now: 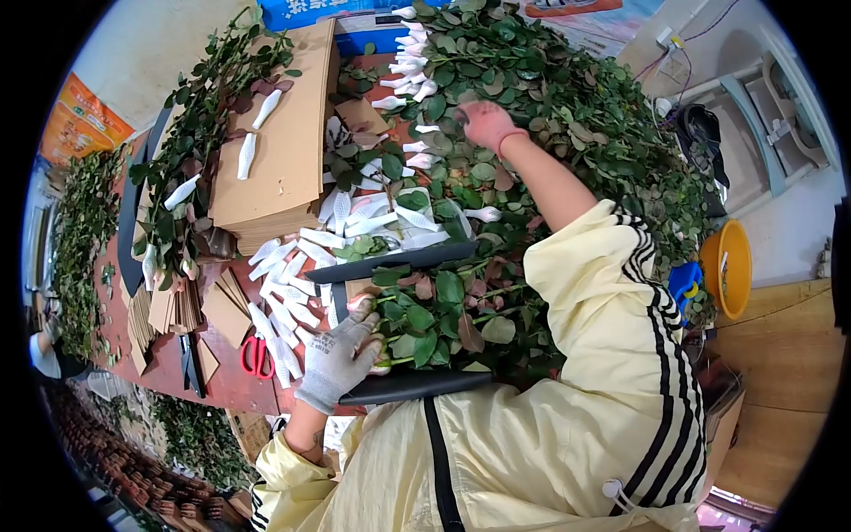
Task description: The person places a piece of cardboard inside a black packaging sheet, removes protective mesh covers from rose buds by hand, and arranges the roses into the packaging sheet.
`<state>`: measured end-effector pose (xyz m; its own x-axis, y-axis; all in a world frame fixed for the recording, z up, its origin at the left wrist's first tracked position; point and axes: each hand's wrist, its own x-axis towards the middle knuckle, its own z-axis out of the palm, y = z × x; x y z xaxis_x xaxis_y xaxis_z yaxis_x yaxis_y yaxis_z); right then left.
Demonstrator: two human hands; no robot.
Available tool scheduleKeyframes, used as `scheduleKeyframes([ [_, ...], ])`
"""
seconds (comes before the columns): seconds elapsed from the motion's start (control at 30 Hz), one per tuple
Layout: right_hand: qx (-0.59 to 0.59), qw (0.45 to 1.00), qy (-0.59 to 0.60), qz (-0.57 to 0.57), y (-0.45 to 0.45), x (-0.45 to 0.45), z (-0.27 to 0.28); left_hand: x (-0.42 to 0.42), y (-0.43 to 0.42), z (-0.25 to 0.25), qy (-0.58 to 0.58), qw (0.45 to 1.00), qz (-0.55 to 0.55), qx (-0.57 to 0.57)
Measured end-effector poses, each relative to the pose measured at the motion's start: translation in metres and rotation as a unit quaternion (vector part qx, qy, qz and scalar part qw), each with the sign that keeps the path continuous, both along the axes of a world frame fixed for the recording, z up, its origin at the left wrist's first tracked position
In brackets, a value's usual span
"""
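My left hand (339, 356), in a grey-white glove, rests at the left end of a black-sided holder (417, 385), its fingers on the rose heads (379, 352) there. Leafy stems (434, 328) lie between the holder's two black sides, pointing right. Farther up, my right hand (485, 122), in a pink glove, is over the large heap of leafy stems (567, 106); its fingers are curled and what they hold, if anything, is too small to tell. White net sleeves (284, 293) lie loose left of the holder. Sleeved rose heads (412, 62) line the heap's left edge.
A tall stack of brown cardboard (275, 133) stands at the left, with stems on it. Red-handled scissors (258, 356), black scissors (190, 363) and cardboard pieces (226, 310) lie on the red table (239, 395). A yellow basin (734, 269) is at the right. Part of another person (44, 353) shows far left.
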<state>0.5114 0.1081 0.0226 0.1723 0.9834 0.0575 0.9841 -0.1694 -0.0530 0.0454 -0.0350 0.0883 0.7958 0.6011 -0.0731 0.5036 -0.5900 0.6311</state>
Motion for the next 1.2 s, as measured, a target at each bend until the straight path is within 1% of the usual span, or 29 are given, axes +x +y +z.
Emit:
scheduleKeyframes([
  [0.07, -0.069, 0.988, -0.137, 0.028, -0.009, -0.016, -0.010, 0.002, -0.001, 0.003, 0.002, 0.999, 0.017, -0.047],
  [0.1, -0.067, 0.988, -0.137, 0.030, -0.012, -0.022, -0.011, 0.002, -0.002, 0.002, -0.007, 1.000, 0.013, -0.026],
  [0.17, -0.165, 0.973, -0.153, -0.043, -0.019, -0.028, -0.015, 0.002, -0.001, 0.002, -0.012, 0.999, 0.018, -0.034],
  [0.23, -0.149, 0.974, -0.171, -0.028, -0.028, -0.031, -0.024, 0.000, -0.004, 0.001, -0.015, 0.999, 0.020, -0.045],
  [0.3, -0.125, 0.973, -0.193, -0.013, -0.029, -0.025, -0.028, 0.000, -0.002, -0.001, -0.010, 1.000, 0.011, -0.011],
  [0.37, -0.164, 0.973, -0.159, 0.029, -0.029, -0.014, -0.027, 0.001, -0.002, 0.003, -0.012, 1.000, 0.013, -0.013],
  [0.4, -0.164, 0.973, -0.160, 0.030, -0.031, -0.008, -0.026, 0.000, -0.002, 0.004, -0.013, 1.000, 0.011, -0.016],
  [0.43, -0.108, 0.978, -0.169, 0.061, -0.033, 0.000, -0.023, 0.000, -0.003, 0.003, -0.013, 1.000, 0.011, -0.016],
  [0.47, -0.050, 0.979, -0.178, 0.090, -0.037, -0.006, -0.004, 0.000, -0.002, 0.001, -0.019, 1.000, 0.006, -0.004],
  [0.5, -0.072, 0.972, -0.212, 0.079, -0.041, -0.009, 0.016, 0.001, -0.002, -0.001, -0.025, 1.000, 0.003, 0.008],
  [0.53, -0.072, 0.971, -0.213, 0.077, -0.041, -0.009, 0.032, 0.001, -0.002, 0.000, -0.027, 1.000, 0.002, 0.008],
  [0.6, -0.012, 0.968, -0.248, 0.032, -0.043, -0.004, 0.051, 0.002, -0.002, 0.005, -0.002, 0.999, 0.013, -0.048],
  [0.63, -0.005, 0.973, -0.231, 0.018, -0.046, -0.002, 0.063, 0.002, -0.001, 0.006, 0.002, 0.999, 0.010, -0.048],
  [0.67, 0.030, 0.979, -0.203, 0.002, -0.050, 0.000, 0.074, 0.001, -0.001, 0.003, 0.002, 0.999, 0.008, -0.049],
  [0.73, -0.019, 0.994, -0.104, -0.015, -0.059, 0.004, 0.102, -0.001, -0.001, -0.005, -0.016, 1.000, -0.002, 0.006],
  [0.77, -0.058, 0.991, -0.118, -0.009, -0.060, 0.008, 0.112, -0.002, -0.001, -0.004, -0.016, 1.000, -0.004, 0.007],
  [0.8, -0.116, 0.984, -0.127, -0.043, -0.066, 0.013, 0.124, -0.002, -0.001, -0.004, -0.013, 1.000, -0.005, 0.012],
  [0.87, -0.099, 0.989, -0.110, -0.002, -0.090, 0.019, 0.167, -0.001, 0.001, -0.003, -0.013, 1.000, -0.012, 0.018],
  [0.9, 0.021, 0.992, -0.122, -0.029, -0.101, 0.034, 0.186, -0.002, 0.002, -0.003, -0.010, 1.000, -0.013, 0.021],
  [0.93, 0.140, 0.979, -0.135, -0.054, -0.112, 0.050, 0.209, -0.002, 0.002, -0.004, -0.009, 1.000, -0.015, 0.023],
  [0.97, 0.174, 0.975, 0.003, -0.136, -0.127, 0.055, 0.255, -0.003, 0.002, -0.005, -0.015, 1.000, -0.011, 0.011],
  [1.0, 0.308, 0.934, -0.110, -0.144, -0.141, 0.104, 0.277, -0.003, 0.002, -0.006, -0.031, 0.999, -0.009, 0.019],
  [1.03, 0.340, 0.914, -0.160, -0.150, -0.165, 0.157, 0.313, -0.003, 0.002, -0.007, -0.029, 0.999, -0.011, 0.023],
  [1.07, 0.469, 0.856, -0.113, -0.187, -0.187, 0.167, 0.340, -0.003, 0.003, -0.007, -0.027, 0.999, -0.011, 0.030],
  [1.13, 0.635, 0.766, -0.009, -0.099, -0.223, 0.153, 0.374, -0.002, 0.005, -0.005, -0.036, 0.999, -0.012, 0.033],
  [1.17, 0.639, 0.763, -0.014, -0.095, -0.233, 0.127, 0.384, -0.001, 0.005, -0.004, -0.036, 0.999, -0.011, 0.031],
  [1.2, 0.649, 0.757, 0.006, -0.074, -0.240, 0.088, 0.385, 0.000, 0.005, 0.000, -0.039, 0.999, -0.013, 0.035],
])
